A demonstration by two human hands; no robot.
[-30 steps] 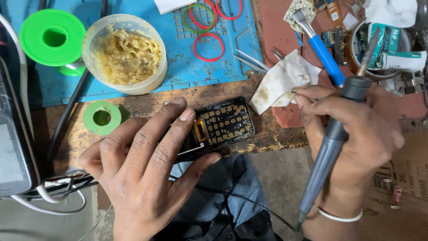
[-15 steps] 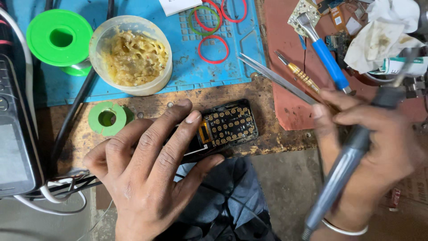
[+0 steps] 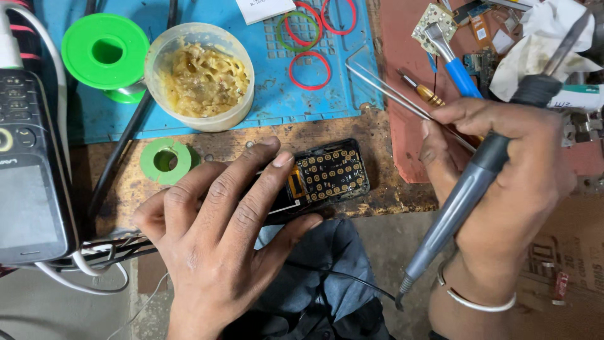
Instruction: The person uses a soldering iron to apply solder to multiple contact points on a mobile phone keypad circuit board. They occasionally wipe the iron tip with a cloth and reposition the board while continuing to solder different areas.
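Note:
My left hand [image 3: 220,233] lies flat over an opened black phone [image 3: 327,173] on the worn wooden bench edge; the phone's keypad board with gold contacts shows beyond my fingertips. My right hand [image 3: 503,182] grips a grey soldering iron [image 3: 469,189], handle slanting down to the left and its metal tip up at the top right, over a crumpled white cloth [image 3: 541,44]. Thin metal tweezers [image 3: 402,101] lie just left of my right thumb.
A round tub of yellow-brown paste [image 3: 201,79] and a green solder spool [image 3: 104,53] sit on the blue mat [image 3: 314,101]. A smaller green spool [image 3: 165,160] lies near my left fingers. A black device with a screen [image 3: 28,170] stands at left. A blue-handled brush [image 3: 453,60] rests on the red mat.
My right hand has carried the soldering iron away from the phone to the right, its tip swinging up toward the white cloth. My left hand stays on the phone.

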